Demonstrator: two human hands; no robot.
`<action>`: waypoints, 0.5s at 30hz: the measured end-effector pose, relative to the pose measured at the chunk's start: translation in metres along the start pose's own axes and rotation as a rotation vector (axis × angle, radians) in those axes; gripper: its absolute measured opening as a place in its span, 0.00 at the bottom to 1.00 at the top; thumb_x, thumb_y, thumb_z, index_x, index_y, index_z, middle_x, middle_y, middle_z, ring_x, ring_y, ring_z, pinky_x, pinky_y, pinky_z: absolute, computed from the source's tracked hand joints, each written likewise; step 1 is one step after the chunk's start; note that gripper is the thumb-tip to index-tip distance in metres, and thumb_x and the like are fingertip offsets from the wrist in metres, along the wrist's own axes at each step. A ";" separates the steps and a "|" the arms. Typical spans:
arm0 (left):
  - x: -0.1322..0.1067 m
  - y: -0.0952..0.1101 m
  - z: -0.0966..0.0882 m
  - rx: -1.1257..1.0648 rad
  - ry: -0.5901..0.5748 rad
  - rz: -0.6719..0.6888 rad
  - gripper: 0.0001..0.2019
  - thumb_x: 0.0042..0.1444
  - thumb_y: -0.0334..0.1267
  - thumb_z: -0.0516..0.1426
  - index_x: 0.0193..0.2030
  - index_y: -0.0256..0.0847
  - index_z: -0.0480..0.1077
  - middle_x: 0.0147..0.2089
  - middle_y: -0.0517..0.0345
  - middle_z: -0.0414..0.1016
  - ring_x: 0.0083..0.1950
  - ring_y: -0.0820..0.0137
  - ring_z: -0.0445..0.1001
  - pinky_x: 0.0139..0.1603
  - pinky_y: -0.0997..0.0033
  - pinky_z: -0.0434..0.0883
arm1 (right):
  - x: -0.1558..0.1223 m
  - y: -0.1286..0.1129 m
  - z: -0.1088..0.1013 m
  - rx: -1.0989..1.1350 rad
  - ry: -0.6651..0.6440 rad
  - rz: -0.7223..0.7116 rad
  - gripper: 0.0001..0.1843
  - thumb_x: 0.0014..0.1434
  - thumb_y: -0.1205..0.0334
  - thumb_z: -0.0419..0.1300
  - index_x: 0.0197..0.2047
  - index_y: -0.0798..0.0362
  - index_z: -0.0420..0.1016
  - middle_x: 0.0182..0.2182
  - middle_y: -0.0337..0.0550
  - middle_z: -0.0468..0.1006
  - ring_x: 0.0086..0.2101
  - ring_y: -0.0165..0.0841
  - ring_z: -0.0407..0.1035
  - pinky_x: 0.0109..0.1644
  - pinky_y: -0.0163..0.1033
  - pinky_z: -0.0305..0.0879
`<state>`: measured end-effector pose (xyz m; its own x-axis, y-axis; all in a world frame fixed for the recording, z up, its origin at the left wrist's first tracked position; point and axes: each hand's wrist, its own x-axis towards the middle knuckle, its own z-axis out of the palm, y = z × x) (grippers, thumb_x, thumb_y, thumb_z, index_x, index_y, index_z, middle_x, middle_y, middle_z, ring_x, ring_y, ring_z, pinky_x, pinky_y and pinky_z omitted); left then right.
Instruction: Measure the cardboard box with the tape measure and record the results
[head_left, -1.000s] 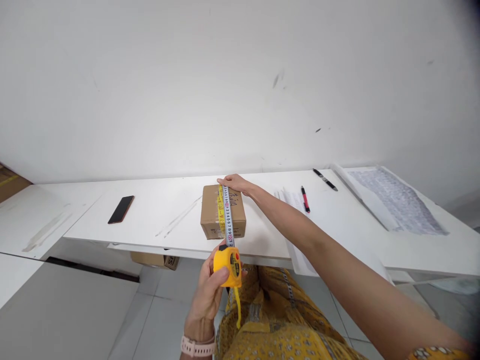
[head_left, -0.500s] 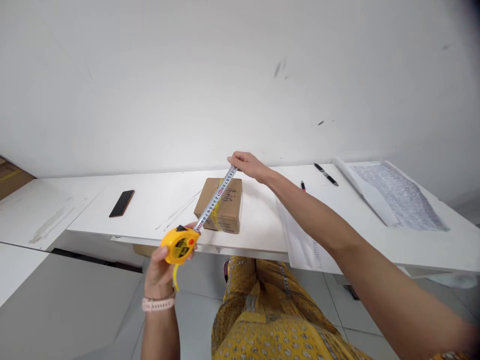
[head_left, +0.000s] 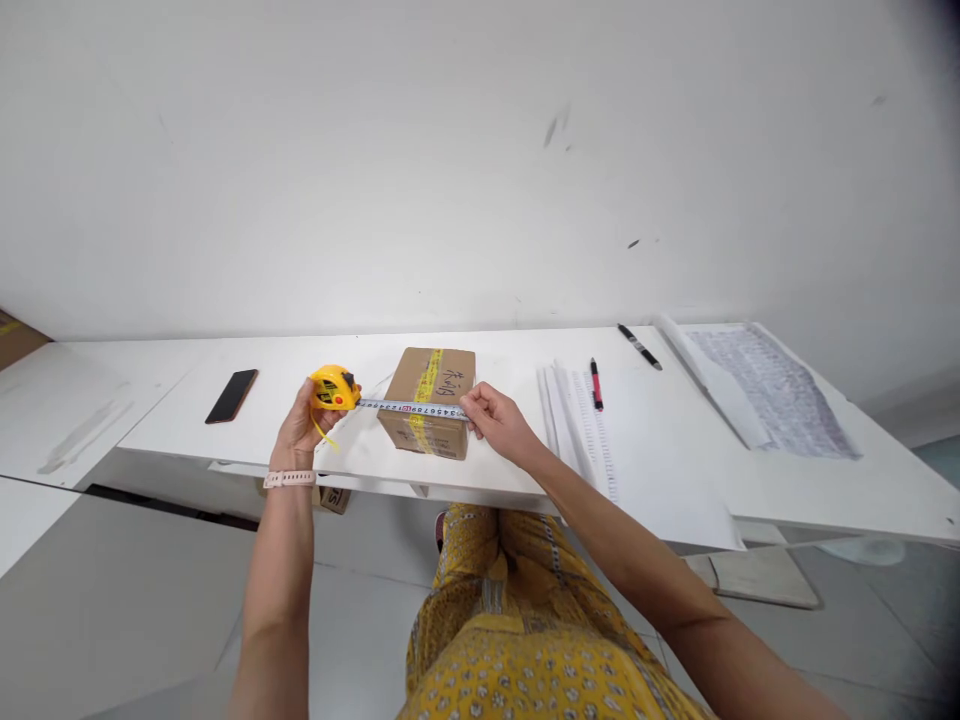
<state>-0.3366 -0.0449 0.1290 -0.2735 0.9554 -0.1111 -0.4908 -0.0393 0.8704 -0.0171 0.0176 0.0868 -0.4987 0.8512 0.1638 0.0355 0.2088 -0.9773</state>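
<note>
A yellow tape measure [head_left: 334, 388] is gripped in my left hand [head_left: 306, 415], left of a small cardboard box [head_left: 442, 437]. Its blade [head_left: 409, 407] is drawn out to the right across the near part of the box top. The blade's end is pinched between the fingers of my right hand [head_left: 493, 418], at the box's right edge. Yellow tape and dark handwriting mark the box, which rests on the white desk [head_left: 510, 470]. A yellow strap hangs from the tape measure's case.
A phone [head_left: 232, 396] lies at the left. To the right are a red and black pen [head_left: 596, 384], a black pen [head_left: 640, 346], printed sheets [head_left: 652, 450] and an open booklet with dense writing [head_left: 776, 390]. A white wall [head_left: 480, 170] rises behind the desk.
My left hand has moved up and left with the tape measure, and my right hand down toward me. The blade has swung from a diagonal to nearly level across the box.
</note>
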 end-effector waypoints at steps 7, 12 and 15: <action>0.008 -0.040 -0.004 -0.006 -0.087 0.070 0.24 0.40 0.40 0.74 0.44 0.36 0.75 0.41 0.53 0.82 0.43 0.62 0.80 0.42 0.69 0.77 | 0.005 0.004 0.008 -0.042 0.012 -0.004 0.17 0.61 0.42 0.56 0.36 0.47 0.63 0.18 0.29 0.64 0.22 0.28 0.58 0.28 0.34 0.54; 0.009 -0.052 0.004 -0.017 -0.127 0.097 0.27 0.32 0.43 0.76 0.40 0.36 0.77 0.40 0.55 0.82 0.41 0.64 0.79 0.46 0.68 0.75 | 0.006 0.007 0.011 -0.034 0.004 -0.004 0.17 0.59 0.42 0.58 0.40 0.47 0.68 0.18 0.28 0.57 0.22 0.29 0.54 0.27 0.35 0.50; 0.008 -0.053 0.006 -0.001 -0.143 0.104 0.29 0.30 0.45 0.77 0.40 0.35 0.77 0.39 0.53 0.82 0.41 0.63 0.79 0.45 0.67 0.75 | 0.001 0.009 0.012 0.031 0.020 0.024 0.18 0.58 0.42 0.59 0.32 0.48 0.66 0.18 0.29 0.56 0.21 0.28 0.52 0.26 0.35 0.49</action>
<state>-0.3080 -0.0334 0.0846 -0.2028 0.9780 0.0487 -0.4670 -0.1403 0.8730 -0.0276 0.0151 0.0764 -0.4808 0.8652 0.1423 0.0201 0.1731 -0.9847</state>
